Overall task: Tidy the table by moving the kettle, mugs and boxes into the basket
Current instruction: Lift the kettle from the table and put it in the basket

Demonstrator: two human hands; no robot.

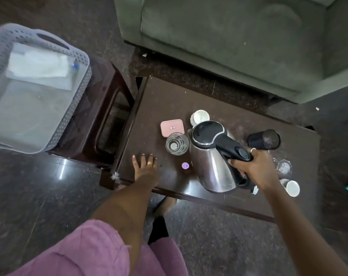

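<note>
**Head view: kettle gripped for transfer to the basket**

Head camera, looking down on a low dark desk (219, 104). The right hand (257, 168) is closed around the black handle of the steel kettle (211, 156), fingers wrapped beneath the grip, a hold suited to lifting the vessel upright. Whether the kettle base rests on the desk or is just clear of it cannot be told. The left hand (147, 166) lies flat and open, palm down, near the desk's front-left edge, holding nothing; it appears to brace the person leaning forward.

Just beside the kettle stand a clear glass (177, 144), a pink box (172, 127) and a white mug (200, 117) behind the lid. A dark mesh cup (263, 140) lies on its side to the right, with a second white mug (291, 187) and some clear glassware near the front-right corner. A small purple cap (185, 165) sits between the hands.

The grey perforated basket (77, 80) rests on a stool (107, 108) well left of the desk, already containing white folded material. Judged from this layout, the kettle must travel leftward over the glass and box, so adequate lift is advisable.
</note>
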